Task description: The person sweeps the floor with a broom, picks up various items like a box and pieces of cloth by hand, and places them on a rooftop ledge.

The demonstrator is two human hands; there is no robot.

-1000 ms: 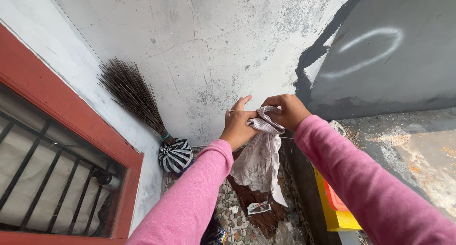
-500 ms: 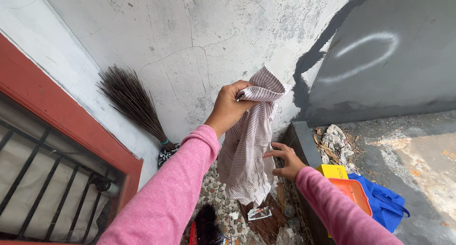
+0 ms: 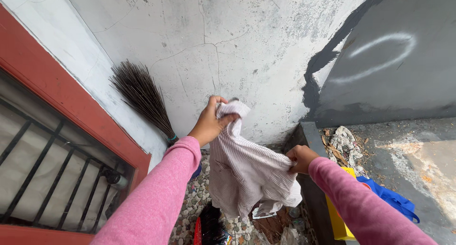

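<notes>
Ahead of me rises the cracked whitewashed wall (image 3: 228, 41), its right part painted grey. To my left runs a red-framed window with black iron bars (image 3: 57, 150). Against the wall leans a dark twig broom (image 3: 142, 100), well apart from my cloth. Between my arms hangs the pale striped cotton garment (image 3: 244, 171), spread over the pebbled floor (image 3: 190, 207) and hiding part of it. Right of me a blue fabric bag (image 3: 389, 200) lies beside a yellow plastic box (image 3: 338, 219), near crumpled rubbish. My left hand (image 3: 209, 121) has its fingers closed on the garment's top corner; my right hand (image 3: 300, 158) pinches its side edge
</notes>
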